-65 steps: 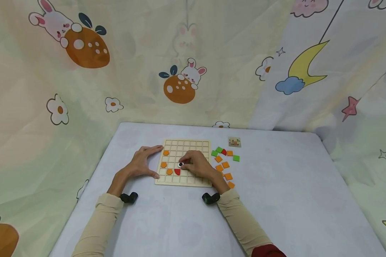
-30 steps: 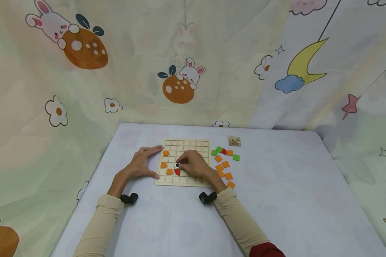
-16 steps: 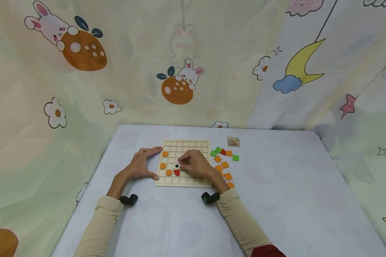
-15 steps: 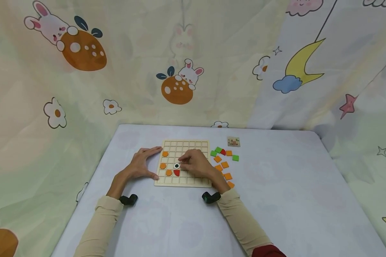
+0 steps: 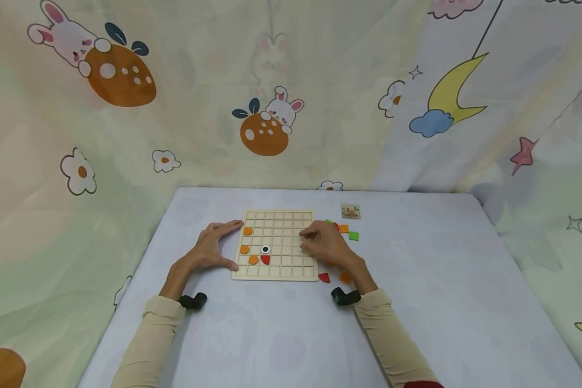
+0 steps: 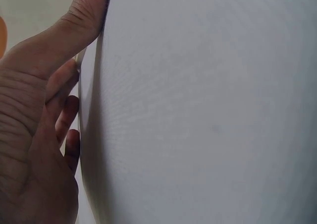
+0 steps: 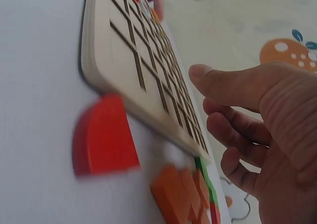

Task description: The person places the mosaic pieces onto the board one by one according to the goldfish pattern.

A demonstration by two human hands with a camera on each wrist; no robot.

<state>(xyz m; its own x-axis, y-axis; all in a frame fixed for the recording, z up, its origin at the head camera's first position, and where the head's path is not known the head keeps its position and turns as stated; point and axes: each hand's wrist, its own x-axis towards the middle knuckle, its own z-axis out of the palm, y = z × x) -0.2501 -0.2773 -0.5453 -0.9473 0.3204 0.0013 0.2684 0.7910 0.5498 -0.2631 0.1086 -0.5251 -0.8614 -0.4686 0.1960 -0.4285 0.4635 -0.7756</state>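
Gridded board [image 5: 291, 235] mid-frame, black-and-white disc [image 5: 265, 249] on it. Left hand [image 5: 208, 249] spread against the board's left edge, likely steadying. Right hand [image 5: 331, 245]: grip empty, fingertips slightly parted. Probably between placements; next calls for pinching a loose piece, perhaps the red wedge [image 5: 324, 278] right of centre.

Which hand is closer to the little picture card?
The right hand. It is over the right edge of the wooden board, with the little picture card just beyond it. The left hand is at the board's left edge, across from the card.
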